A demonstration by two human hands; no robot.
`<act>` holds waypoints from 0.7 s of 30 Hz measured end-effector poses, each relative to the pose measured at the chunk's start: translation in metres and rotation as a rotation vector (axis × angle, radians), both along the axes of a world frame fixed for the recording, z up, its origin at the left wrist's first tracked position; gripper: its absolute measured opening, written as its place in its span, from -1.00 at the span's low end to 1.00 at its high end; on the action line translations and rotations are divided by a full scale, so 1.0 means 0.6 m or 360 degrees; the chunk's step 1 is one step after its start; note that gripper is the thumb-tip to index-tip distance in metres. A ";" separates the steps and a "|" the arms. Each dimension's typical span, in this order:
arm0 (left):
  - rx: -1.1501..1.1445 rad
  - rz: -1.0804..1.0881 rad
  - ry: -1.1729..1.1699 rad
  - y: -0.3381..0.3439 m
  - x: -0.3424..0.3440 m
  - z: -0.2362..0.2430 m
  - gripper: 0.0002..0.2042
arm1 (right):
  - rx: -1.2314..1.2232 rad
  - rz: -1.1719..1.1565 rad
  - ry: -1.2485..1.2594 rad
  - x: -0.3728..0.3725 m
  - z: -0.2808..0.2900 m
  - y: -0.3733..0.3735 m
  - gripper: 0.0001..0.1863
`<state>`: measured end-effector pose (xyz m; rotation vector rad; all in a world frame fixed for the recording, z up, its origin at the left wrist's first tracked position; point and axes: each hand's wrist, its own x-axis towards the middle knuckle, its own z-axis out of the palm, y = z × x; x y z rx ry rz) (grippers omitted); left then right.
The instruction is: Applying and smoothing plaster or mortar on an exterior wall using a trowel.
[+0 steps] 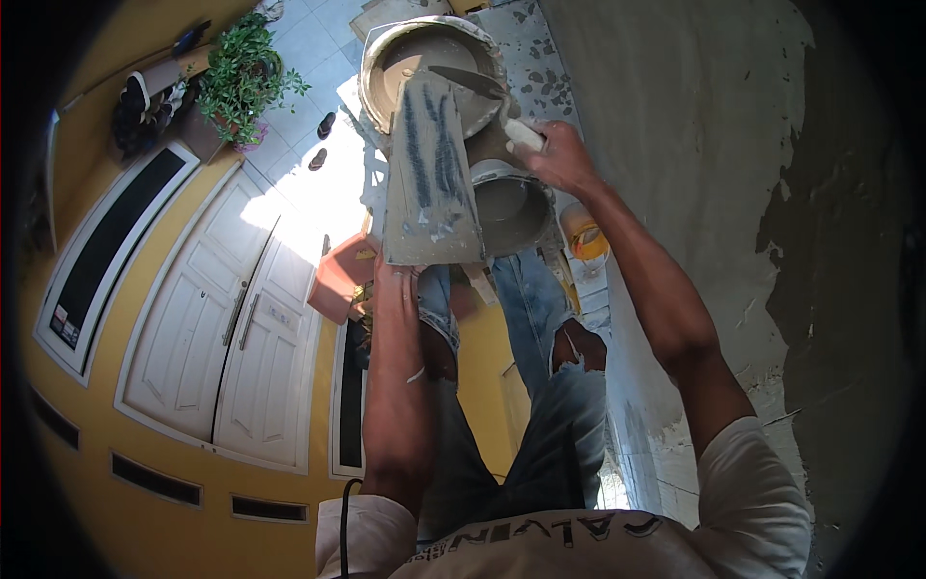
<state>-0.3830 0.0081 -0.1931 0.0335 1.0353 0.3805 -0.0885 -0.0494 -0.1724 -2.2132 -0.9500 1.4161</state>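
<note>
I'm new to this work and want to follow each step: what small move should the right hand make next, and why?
Probably dip the trowel into the round tub for some mix: the right hand holds its blade over the tub, while the board, apparently supported by the left hand, shows only dark streaks and small pale lumps.

Smeared grey board [431, 174]; pointed trowel [473, 82] at its far end
</note>
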 end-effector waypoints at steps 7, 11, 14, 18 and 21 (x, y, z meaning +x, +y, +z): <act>-0.0070 0.0352 -0.0215 0.049 -0.022 0.048 -0.58 | -0.0606 -0.0665 0.0772 0.053 -0.042 -0.064 -0.61; -0.0178 0.0610 -0.0292 0.029 0.045 0.077 -0.60 | -0.0537 -0.0411 0.0241 0.071 0.068 -0.195 -0.58; -0.0240 0.0630 -0.0398 0.017 0.040 0.056 -0.53 | -0.0100 -0.0174 -0.0030 0.017 0.167 -0.222 -0.52; -0.0219 0.0564 -0.0314 0.013 0.031 0.048 -0.53 | 0.0147 0.0376 -0.0151 -0.016 0.289 -0.131 -0.52; -0.0080 0.0428 -0.0070 0.017 0.056 0.093 -0.54 | -0.0028 0.0397 -0.0112 -0.014 0.224 -0.071 -0.50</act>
